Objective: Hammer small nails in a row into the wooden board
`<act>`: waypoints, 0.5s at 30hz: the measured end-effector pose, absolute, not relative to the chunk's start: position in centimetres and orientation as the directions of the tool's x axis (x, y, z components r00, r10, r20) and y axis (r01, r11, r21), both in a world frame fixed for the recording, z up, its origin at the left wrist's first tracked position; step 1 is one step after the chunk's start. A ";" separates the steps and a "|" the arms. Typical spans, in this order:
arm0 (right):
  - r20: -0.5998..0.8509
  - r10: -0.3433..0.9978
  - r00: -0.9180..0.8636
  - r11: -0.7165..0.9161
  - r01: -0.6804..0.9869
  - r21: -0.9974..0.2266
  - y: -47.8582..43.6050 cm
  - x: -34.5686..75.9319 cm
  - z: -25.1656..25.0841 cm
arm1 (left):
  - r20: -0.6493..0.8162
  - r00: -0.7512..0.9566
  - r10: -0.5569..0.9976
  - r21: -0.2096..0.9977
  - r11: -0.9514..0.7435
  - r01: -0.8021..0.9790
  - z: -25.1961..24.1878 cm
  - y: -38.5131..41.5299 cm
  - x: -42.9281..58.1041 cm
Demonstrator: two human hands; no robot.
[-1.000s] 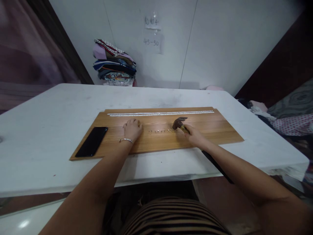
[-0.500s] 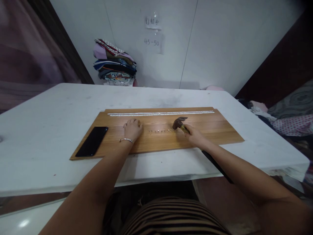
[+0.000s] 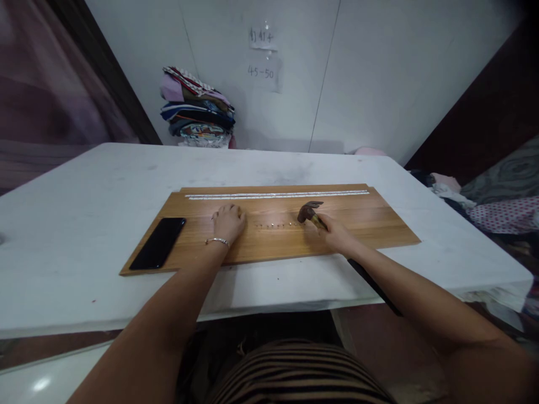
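Observation:
My right hand (image 3: pixel 336 233) is wrapped round the handle of a claw hammer (image 3: pixel 309 212). The hammer's rusty head is over the wooden board (image 3: pixel 269 247), its claw turned away from me, and the dark end of the handle runs back beneath my forearm. On the same board, left of the middle, rests my left hand (image 3: pixel 228 223), palm down with slightly bent fingers apart; anything under the palm is hidden. Between the two hands a row of several small nails (image 3: pixel 278 225) stands in the wood.
A black phone (image 3: pixel 158 243) lies on the board's left end. Two white measuring strips (image 3: pixel 278 195) run along its far side. The board lies on a white-covered table (image 3: pixel 105 191). Folded clothes (image 3: pixel 200 109) are stacked by the wall, under and beside paper notes (image 3: pixel 264 70).

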State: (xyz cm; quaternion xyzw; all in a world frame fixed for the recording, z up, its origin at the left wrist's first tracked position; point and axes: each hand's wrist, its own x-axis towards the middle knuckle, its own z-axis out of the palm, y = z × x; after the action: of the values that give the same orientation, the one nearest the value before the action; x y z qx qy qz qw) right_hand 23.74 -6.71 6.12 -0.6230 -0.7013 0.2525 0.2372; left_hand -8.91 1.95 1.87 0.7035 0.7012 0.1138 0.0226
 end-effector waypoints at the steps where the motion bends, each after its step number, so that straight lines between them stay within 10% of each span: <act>1: 0.021 0.994 -0.108 0.096 0.755 -0.649 -6.7 23.7 6.1 | 0.128 -0.010 0.992 0.190 -0.015 0.982 1.9 1.9 -8.9; 15: 0.005 0.995 -0.102 0.082 0.766 -0.638 -6.7 23.7 5.9 | 0.131 -0.016 0.991 0.199 -0.011 0.980 1.8 1.9 -8.9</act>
State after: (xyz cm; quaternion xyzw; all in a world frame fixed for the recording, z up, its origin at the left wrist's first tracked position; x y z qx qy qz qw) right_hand 23.66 -6.67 5.95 -0.6296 -0.6991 0.2500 0.2288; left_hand -8.86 1.94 1.84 0.7011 0.7029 0.1175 0.0238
